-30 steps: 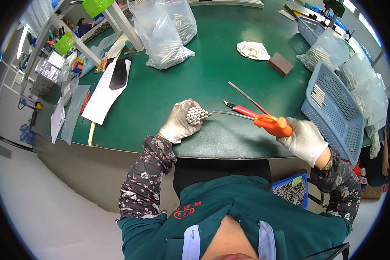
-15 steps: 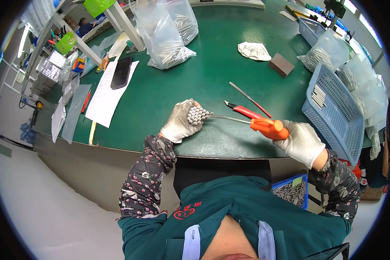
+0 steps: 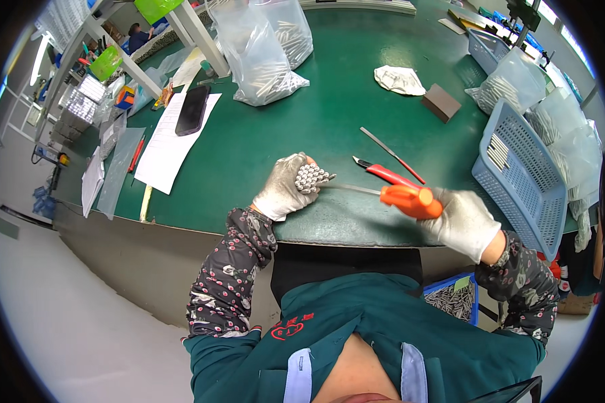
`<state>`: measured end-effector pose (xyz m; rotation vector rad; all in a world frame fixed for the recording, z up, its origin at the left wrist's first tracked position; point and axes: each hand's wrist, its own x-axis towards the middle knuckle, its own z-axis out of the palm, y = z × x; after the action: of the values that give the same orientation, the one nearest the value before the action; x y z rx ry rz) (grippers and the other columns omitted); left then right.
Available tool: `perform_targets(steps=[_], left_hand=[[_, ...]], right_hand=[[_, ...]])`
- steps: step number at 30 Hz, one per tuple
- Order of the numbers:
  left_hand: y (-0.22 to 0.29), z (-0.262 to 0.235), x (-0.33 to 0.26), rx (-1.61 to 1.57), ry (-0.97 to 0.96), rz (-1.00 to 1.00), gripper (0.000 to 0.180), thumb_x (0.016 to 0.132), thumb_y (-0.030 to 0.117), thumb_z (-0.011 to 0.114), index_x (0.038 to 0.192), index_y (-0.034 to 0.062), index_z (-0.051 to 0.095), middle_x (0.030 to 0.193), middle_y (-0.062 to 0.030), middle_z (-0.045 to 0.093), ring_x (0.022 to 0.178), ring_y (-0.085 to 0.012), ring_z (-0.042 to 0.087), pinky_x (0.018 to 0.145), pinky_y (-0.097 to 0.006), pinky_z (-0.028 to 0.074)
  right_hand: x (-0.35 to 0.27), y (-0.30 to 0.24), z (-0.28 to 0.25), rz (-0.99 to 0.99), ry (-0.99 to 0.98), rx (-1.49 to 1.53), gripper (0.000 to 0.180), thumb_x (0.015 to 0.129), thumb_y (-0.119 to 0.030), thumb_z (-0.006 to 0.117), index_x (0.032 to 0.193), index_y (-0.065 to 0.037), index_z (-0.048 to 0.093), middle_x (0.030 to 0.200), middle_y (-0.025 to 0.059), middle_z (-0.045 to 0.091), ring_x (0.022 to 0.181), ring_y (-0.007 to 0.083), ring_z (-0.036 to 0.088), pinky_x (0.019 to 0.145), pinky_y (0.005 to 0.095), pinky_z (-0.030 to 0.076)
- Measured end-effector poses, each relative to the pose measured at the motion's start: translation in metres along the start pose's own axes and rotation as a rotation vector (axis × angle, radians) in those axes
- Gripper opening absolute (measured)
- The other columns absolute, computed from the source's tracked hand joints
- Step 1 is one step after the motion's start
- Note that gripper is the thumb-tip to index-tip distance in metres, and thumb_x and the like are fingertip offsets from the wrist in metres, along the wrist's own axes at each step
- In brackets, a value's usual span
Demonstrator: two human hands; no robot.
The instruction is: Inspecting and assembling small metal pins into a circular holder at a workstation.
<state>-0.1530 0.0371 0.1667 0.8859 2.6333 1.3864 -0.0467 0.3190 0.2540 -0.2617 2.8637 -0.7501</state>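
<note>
Near the front edge of the table, my gloved left hand [image 3: 284, 187] is closed around a bundle of small metal pins [image 3: 312, 178], their round ends facing me. My gloved right hand [image 3: 465, 223] grips the orange handle of a tool [image 3: 410, 201] with a long, thin metal shaft. This shaft points left, and its tip lies by the bundle's right side; whether they touch I cannot tell. Just beyond the tool lie a red utility knife [image 3: 391, 176] and a slim file-like strip with a red end [image 3: 392, 155].
Plastic bags of metal pins [image 3: 265, 70] stand at the back. A blue basket [image 3: 517, 178] holding rods is on the right, near a brown block [image 3: 441, 103] and a white cloth [image 3: 399, 80]. On the left, a phone [image 3: 193, 110] lies on paper. Below is a blue bin [image 3: 476, 305] of pins.
My right hand and the orange-handled tool have shifted slightly left, toward the bundle. My left hand keeps its hold, and the whole view has moved a little.
</note>
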Motion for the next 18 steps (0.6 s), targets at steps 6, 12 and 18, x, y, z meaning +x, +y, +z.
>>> perform_targets(steps=[6, 12, 18], left_hand=[[-0.004, 0.0, -0.002, 0.057, 0.023, 0.019, 0.035, 0.059, -0.001, 0.073, 0.088, 0.0016, 0.052, 0.079, -0.0064, 0.057, 0.073, -0.0145, 0.057, 0.067, -0.027, 0.047], [-0.007, 0.0, 0.0, 0.098, 0.002, 0.03, 0.036, 0.059, 0.0, 0.073, 0.088, 0.002, 0.052, 0.08, -0.0065, 0.057, 0.073, -0.0149, 0.057, 0.068, -0.027, 0.047], [-0.006, 0.001, -0.003, -0.024, 0.0, -0.024, 0.038, 0.059, -0.001, 0.073, 0.09, 0.0027, 0.051, 0.081, -0.0055, 0.057, 0.075, -0.0143, 0.058, 0.07, -0.026, 0.048]], right_hand=[[0.007, -0.003, 0.0, 0.015, 0.007, -0.045, 0.032, 0.074, -0.028, 0.063, 0.095, -0.005, 0.062, 0.066, 0.0188, 0.06, 0.067, 0.037, 0.06, 0.062, 0.0431, 0.049], [0.014, -0.01, -0.003, 0.026, 0.028, -0.022, 0.035, 0.074, -0.029, 0.062, 0.098, -0.003, 0.062, 0.072, 0.0211, 0.061, 0.07, 0.0387, 0.06, 0.064, 0.0409, 0.049], [0.02, -0.004, 0.001, 0.014, 0.028, 0.012, 0.032, 0.077, -0.03, 0.059, 0.096, -0.005, 0.062, 0.071, 0.0191, 0.062, 0.07, 0.0362, 0.061, 0.064, 0.0406, 0.049]])
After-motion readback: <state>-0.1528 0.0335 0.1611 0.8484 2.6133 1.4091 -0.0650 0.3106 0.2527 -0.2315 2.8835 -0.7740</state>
